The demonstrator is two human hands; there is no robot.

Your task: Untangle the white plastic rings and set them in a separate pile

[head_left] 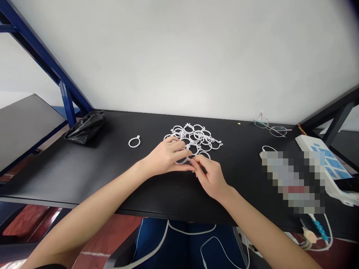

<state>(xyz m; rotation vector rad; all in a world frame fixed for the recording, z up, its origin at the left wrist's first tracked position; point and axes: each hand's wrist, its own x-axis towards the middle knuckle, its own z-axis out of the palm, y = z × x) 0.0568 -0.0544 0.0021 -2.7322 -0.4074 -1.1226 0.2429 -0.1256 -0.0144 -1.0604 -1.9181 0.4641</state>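
Observation:
My left hand (167, 155) is closed around a white curtain ring (182, 161), with its fingers over the ring's far side and the thumb along the near side. At the ring's right end, by the small eyelet, my right hand (210, 175) pinches with thumb and forefinger. Just beyond both hands lies a loose pile of several white curtain rings (206, 142), overlapping one another. One more single curtain ring (134, 142) rests apart on the black table, left of my left hand. My fingers partly hide the held ring and the front of the pile.
A crumpled black plastic bag (85, 127) lies at the table's (112, 164) left end. Wire-framed glasses (270, 127) rest at the back right. A blurred-out object (291, 183) and a white power strip (328, 164) occupy the right side. White cables (157, 248) hang over my lap.

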